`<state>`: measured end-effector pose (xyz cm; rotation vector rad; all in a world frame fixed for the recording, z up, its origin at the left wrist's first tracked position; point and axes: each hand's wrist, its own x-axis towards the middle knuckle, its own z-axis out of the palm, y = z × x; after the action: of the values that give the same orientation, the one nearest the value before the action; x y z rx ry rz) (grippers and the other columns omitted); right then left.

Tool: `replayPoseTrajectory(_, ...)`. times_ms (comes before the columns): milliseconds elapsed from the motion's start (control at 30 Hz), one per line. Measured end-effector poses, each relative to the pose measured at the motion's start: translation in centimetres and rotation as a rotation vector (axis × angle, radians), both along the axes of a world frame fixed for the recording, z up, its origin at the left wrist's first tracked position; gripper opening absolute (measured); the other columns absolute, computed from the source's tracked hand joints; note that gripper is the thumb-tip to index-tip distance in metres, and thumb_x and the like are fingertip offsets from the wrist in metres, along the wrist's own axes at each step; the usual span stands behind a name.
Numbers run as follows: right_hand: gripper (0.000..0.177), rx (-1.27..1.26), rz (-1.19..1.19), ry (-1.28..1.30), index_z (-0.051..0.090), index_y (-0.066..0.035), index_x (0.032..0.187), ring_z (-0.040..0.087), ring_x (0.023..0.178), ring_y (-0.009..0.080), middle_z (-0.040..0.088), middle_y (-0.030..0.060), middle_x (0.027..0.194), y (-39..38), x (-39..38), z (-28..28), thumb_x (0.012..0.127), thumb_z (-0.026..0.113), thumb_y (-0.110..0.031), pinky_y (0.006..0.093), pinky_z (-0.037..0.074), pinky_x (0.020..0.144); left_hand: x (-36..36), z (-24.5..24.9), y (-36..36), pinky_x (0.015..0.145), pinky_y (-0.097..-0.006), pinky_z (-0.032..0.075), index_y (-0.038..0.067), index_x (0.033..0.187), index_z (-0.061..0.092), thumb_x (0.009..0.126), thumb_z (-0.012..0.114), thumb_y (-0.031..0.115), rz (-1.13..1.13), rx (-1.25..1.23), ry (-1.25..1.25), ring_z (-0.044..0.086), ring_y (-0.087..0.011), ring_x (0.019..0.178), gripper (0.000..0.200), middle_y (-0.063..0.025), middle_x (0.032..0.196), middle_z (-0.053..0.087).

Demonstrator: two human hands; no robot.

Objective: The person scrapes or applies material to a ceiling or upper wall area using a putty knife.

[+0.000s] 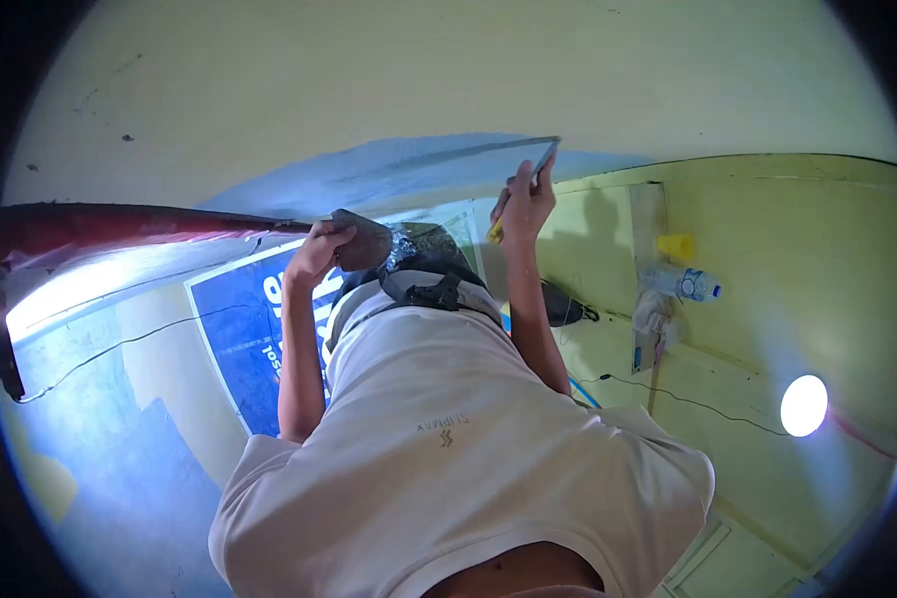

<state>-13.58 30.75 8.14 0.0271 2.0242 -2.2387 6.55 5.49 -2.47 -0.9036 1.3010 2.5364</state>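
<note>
My right hand (526,204) is wrapped round a putty knife (545,159) with a yellow handle end showing below the fist. Its blade tip is right at a wall surface (448,60). Along that surface runs a bluish-grey smear (399,164) with a darker streak. Level with my waist, my left hand (319,254) grips a flat, dark grey-brown plate (362,241), its thumb lying over the near side. Just right of the plate, a shiny, crinkled piece (401,249) shows beside my waist.
A red-and-black edge (149,224) juts in from the left. Behind my left arm is a blue printed banner (249,329). To the right, a plastic bottle (693,284) and yellow cup (676,246) stand by a ledge. A bright lamp (803,406) and thin cables (698,401) are farther right.
</note>
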Motion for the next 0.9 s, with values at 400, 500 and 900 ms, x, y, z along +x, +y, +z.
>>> replayPoseTrajectory(400, 0.066, -0.037, -0.018, 0.006, 0.018, -0.003, 0.162, 0.040, 0.036, 0.0063, 0.043, -0.0020, 0.060, -0.6, 0.7, 0.1, 0.108, 0.052, -0.019, 0.0278, 0.035, 0.032, 1.0, 0.5, -0.7, 0.079, -0.0351, 0.060, -0.006, 0.108, 0.068, 0.099, 0.064, 0.011, 0.022, 0.005, 0.047, 0.073, -0.0221, 0.090, 0.019, -0.0127, 0.101, 0.073)
replayPoseTrajectory(500, 0.067, 0.008, 0.000, 0.068, 0.014, -0.002, 0.163, 0.039, 0.037, 0.0053, 0.043, -0.0026, 0.059, -0.6, 0.5, 0.2, 0.108, 0.050, -0.017, 0.0280, 0.035, 0.033, 0.7, 1.7, -0.1, 0.077, -0.0347, 0.060, -0.005, 0.110, 0.068, 0.099, 0.065, 0.012, 0.020, -0.024, 0.019, 0.072, -0.0214, 0.091, 0.021, -0.0126, 0.104, 0.072)
replayPoseTrajectory(900, 0.069, 0.018, 0.049, 0.012, 0.012, -0.002, 0.163, 0.040, 0.036, 0.0068, 0.046, -0.0015, 0.060, -1.3, 2.1, 1.0, 0.108, 0.050, -0.018, 0.0277, 0.035, 0.032, 1.4, 0.3, -0.1, 0.077, -0.0364, 0.062, -0.006, 0.112, 0.067, 0.100, 0.064, 0.012, 0.007, 0.026, 0.056, 0.073, -0.0224, 0.089, 0.022, -0.0127, 0.102, 0.073)
